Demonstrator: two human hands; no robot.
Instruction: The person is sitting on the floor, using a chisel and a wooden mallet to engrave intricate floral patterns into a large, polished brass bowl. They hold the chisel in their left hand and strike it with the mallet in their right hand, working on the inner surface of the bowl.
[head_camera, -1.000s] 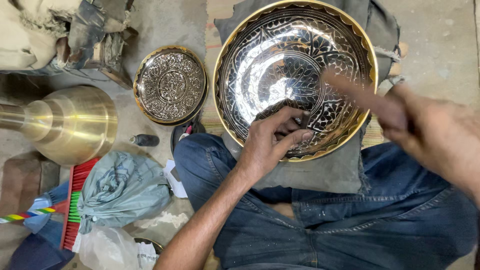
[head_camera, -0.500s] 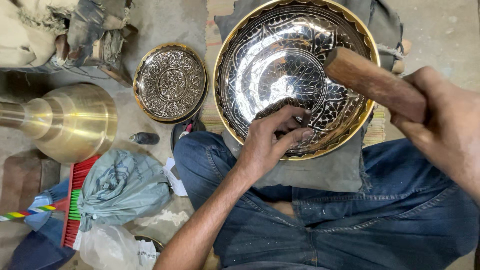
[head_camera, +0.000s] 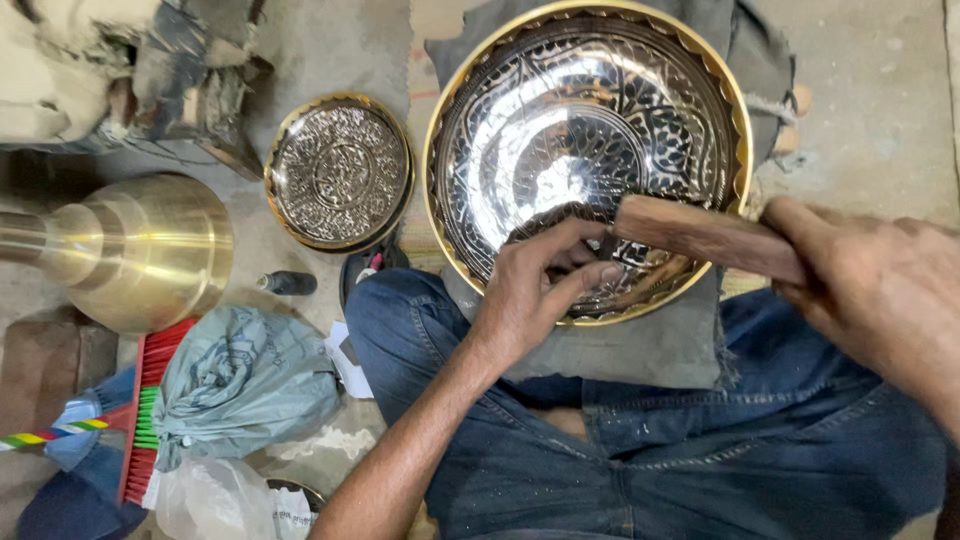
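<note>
Both hands meet inside engraved bowl (head_camera: 585, 140), mallet (head_camera: 705, 238) raised.

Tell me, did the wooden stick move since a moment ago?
Yes. The wooden stick swung down from the upper part of the big engraved bowl to its near rim, beside the left hand.

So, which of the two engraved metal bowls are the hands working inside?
The large engraved bowl on the grey cloth; the left hand rests in it. The small engraved bowl lies apart, untouched.
</note>
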